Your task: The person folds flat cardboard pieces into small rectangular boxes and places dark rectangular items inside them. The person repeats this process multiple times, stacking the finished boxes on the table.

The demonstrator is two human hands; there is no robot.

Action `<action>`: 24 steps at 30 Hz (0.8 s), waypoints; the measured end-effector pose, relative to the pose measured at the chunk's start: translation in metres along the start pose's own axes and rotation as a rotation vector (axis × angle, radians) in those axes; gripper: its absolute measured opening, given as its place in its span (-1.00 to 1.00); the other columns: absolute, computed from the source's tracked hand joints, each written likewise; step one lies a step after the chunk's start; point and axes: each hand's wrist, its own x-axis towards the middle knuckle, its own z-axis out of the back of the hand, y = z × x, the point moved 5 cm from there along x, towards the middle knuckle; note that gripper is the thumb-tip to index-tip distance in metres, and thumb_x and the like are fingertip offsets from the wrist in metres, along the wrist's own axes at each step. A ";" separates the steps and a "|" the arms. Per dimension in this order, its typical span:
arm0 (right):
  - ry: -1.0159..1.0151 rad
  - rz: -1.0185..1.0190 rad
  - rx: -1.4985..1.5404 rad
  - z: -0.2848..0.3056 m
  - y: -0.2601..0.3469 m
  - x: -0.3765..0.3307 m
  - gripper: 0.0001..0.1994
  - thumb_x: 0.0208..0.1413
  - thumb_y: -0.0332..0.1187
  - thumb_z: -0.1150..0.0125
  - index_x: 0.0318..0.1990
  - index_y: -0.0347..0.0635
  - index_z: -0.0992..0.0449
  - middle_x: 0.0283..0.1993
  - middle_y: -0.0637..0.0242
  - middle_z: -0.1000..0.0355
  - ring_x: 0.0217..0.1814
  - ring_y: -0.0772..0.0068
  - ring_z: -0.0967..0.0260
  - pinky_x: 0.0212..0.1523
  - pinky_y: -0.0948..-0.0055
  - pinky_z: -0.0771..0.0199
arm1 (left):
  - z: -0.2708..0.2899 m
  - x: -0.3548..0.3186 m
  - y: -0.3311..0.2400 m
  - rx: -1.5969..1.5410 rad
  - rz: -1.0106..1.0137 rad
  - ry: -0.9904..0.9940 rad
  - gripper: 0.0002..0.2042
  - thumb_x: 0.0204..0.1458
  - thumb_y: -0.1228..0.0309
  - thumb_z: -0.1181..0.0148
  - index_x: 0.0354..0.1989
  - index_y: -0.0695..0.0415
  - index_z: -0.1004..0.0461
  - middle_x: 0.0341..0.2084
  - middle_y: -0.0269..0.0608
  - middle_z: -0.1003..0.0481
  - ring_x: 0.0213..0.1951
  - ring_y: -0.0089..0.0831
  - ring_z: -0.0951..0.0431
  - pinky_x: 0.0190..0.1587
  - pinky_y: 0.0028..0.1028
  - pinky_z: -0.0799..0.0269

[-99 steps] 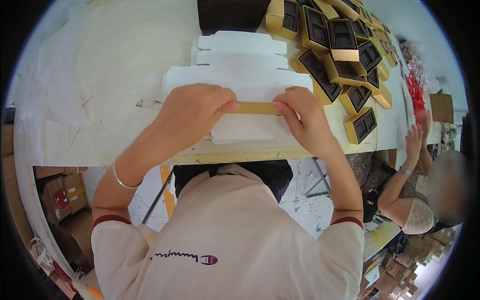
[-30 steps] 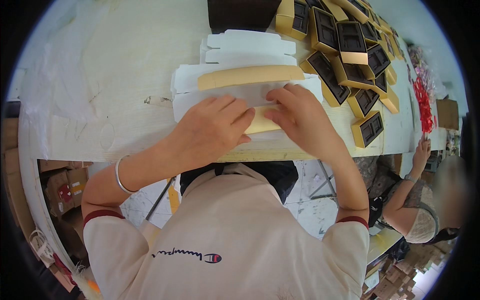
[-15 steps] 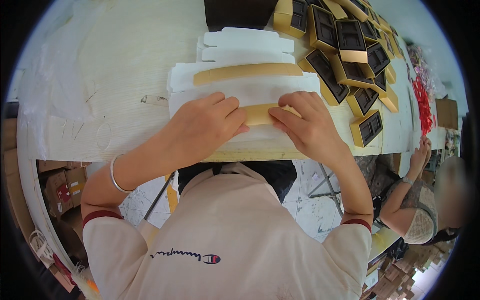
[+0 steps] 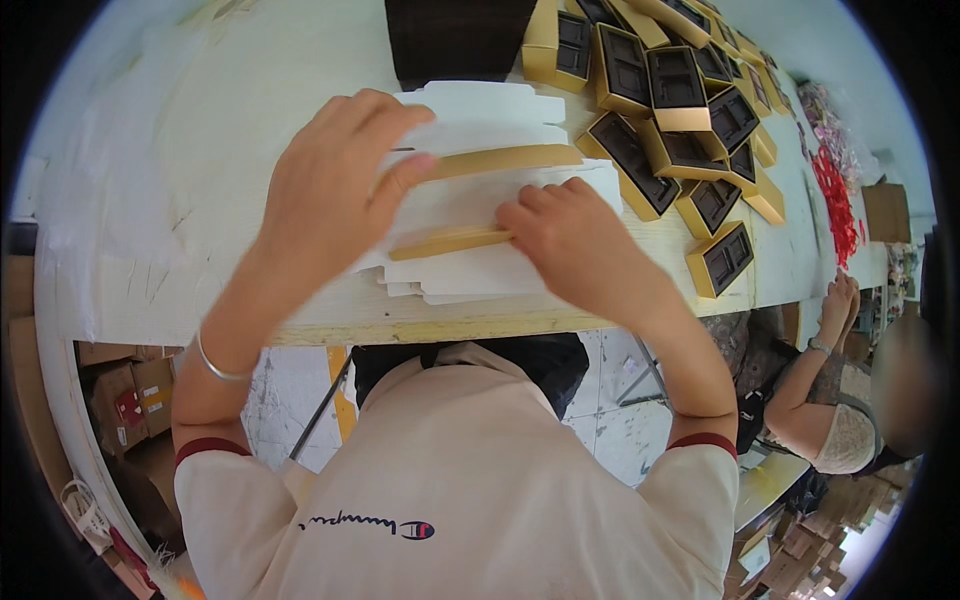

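On the table in front of me lie flat white cardboard box blanks (image 4: pixel 470 195), stacked with cut edges showing. A far gold strip (image 4: pixel 515 160) and a near gold strip (image 4: pixel 440 244) stand up across the top blank as folded flaps. My left hand (image 4: pixel 335 175) is raised over the blanks' left side, thumb and fingers apart, holding nothing; it is slightly blurred. With curled fingers, my right hand (image 4: pixel 575 240) grips the near gold strip toward its right end. That hand covers the rest of the strip.
Several gold boxes with black inserts (image 4: pixel 685 85) are piled at the far right. A dark box (image 4: pixel 455 40) stands behind the blanks. Clear plastic film (image 4: pixel 110 180) lies at left. At right, another person's hands (image 4: pixel 840 300) touch red ribbon (image 4: pixel 835 205).
My left hand has let go of the near gold strip and moved up and left. My right hand has shifted slightly left along the strip. The view has shifted a little.
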 end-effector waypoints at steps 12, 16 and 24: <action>-0.381 0.175 -0.299 0.039 0.035 -0.018 -0.75 -0.30 -0.43 -0.24 -0.35 -0.20 -0.43 -0.20 0.35 -0.39 -0.36 0.43 -0.28 -0.42 0.45 -0.23 | 0.000 -0.002 -0.012 -0.369 -0.036 0.122 -0.64 -0.07 0.72 -0.03 -0.06 0.16 -0.45 -0.05 -0.16 -0.39 -0.44 -0.42 -0.44 -0.35 -0.44 -0.36; -0.266 0.192 -0.292 0.025 0.015 -0.012 -0.69 -0.28 -0.47 -0.22 -0.24 -0.20 -0.46 -0.10 0.28 -0.39 -0.33 0.42 -0.34 -0.35 0.45 -0.33 | -0.026 -0.021 -0.032 -0.295 -0.045 0.222 -0.72 -0.09 0.72 0.00 -0.18 0.19 -0.42 -0.07 -0.14 -0.38 -0.38 -0.25 -0.49 -0.34 -0.33 -0.42; -0.350 0.218 0.217 -0.003 0.003 -0.033 -0.75 -0.22 -0.51 -0.30 -0.28 -0.21 -0.53 -0.11 0.25 -0.40 -0.19 0.26 -0.36 -0.11 0.34 -0.31 | -0.040 -0.034 -0.026 -0.600 0.146 0.470 -0.76 -0.07 0.66 -0.12 -0.19 0.18 -0.42 -0.26 -0.23 -0.43 -0.39 -0.34 -0.46 -0.34 -0.47 -0.39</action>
